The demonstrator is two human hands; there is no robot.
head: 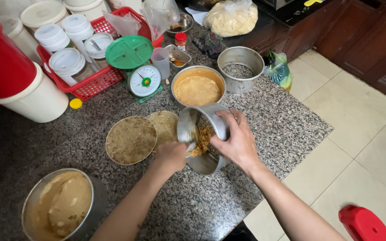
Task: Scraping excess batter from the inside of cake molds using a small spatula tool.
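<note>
While the right hand (237, 142) is gripping the tilted steel tin (204, 138) at centre frame, the left hand (171, 156), fingers closed, is scraping orange filling (202, 139) steadily outward.

A speckled granite counter (264, 116) carries everything. The tilted steel tin (204, 138), gripped by the right hand (237, 143), rests its lower edge on the stone. Just left of the grip lie two flat round discs (131, 139), overlapping at their edges. Just beyond the grip stands a tin of tan batter (197, 89), and further right of that an empty tin (240, 69). Beyond and left sit a green scale (138, 67) and a red basket (90, 82). Far left stands a white tub (30, 100), with a yellow cap (75, 103) beside it. Nearer than the grip, to the left, sits a bowl of dough (61, 205).
</note>
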